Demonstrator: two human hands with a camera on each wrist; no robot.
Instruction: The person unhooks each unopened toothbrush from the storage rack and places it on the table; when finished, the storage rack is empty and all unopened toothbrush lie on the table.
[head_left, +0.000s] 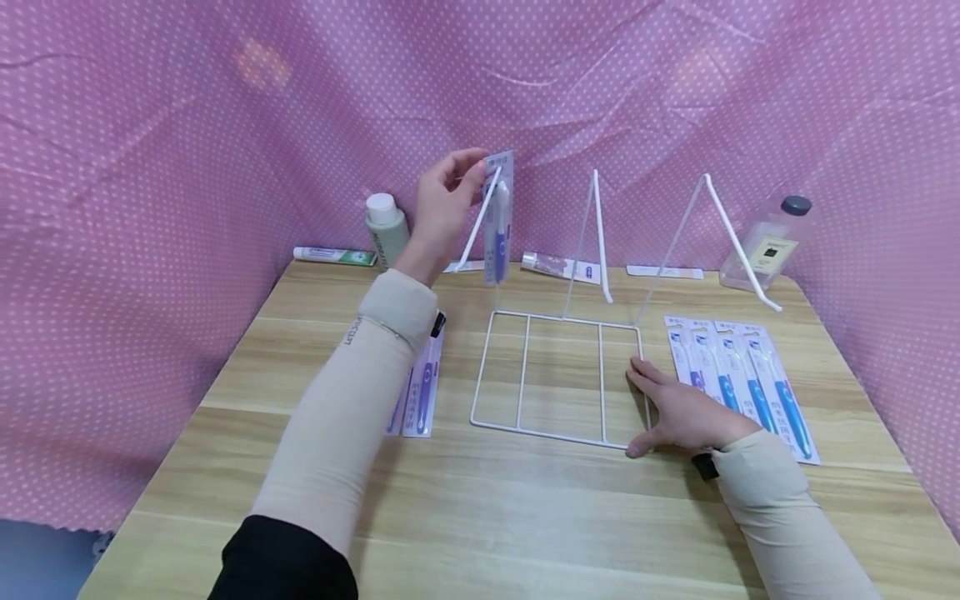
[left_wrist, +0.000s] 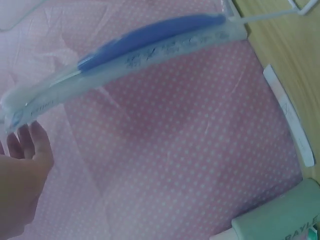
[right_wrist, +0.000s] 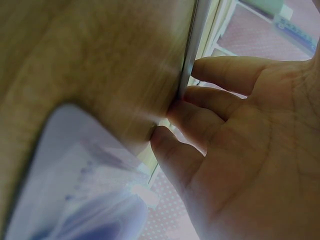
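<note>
As it hangs, toothbrush pack (head_left: 499,218) shows purple

A purple toothbrush pack (head_left: 499,218) hangs upright at the white wire rack's (head_left: 558,379) leftmost slanted arm; the rack's base lies flat.

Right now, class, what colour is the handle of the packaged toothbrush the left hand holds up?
Purple-blue: the toothbrush pinched by the left hand, clearest in the head view.

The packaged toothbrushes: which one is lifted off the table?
The purple packaged toothbrush pinched upright by the left hand at the wire rack's left hook. The other purple packs and blue packs lie flat.
</note>
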